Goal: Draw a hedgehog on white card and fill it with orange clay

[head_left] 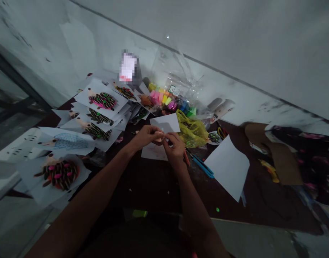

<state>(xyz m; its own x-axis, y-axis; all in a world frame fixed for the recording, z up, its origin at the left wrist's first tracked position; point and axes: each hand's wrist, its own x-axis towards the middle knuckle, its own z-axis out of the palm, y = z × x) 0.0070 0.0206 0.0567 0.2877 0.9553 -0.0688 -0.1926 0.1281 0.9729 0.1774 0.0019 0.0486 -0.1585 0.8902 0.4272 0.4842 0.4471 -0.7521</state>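
My left hand [146, 137] and my right hand [175, 147] meet over the middle of the dark table. Between the fingertips is a small piece of peach-coloured modelling clay [159, 134], which both hands pinch; its exact shape is partly hidden. Below them lies a white sheet [149, 153] with faint pinkish marks. Another white paper [164, 123] sits just beyond. Beside my right hand are an orange-red tool [186, 158] and blue-handled scissors [203, 167].
Paper sheets with clay hedgehogs [102, 101] pile up on the left, near a power strip [23, 145]. Bags of coloured clay [167, 98] and a blurred phone-like screen [128, 67] stand against the wall. A yellow bag [193, 132], blank paper [227, 166] and cardboard [284, 157] lie rightward.
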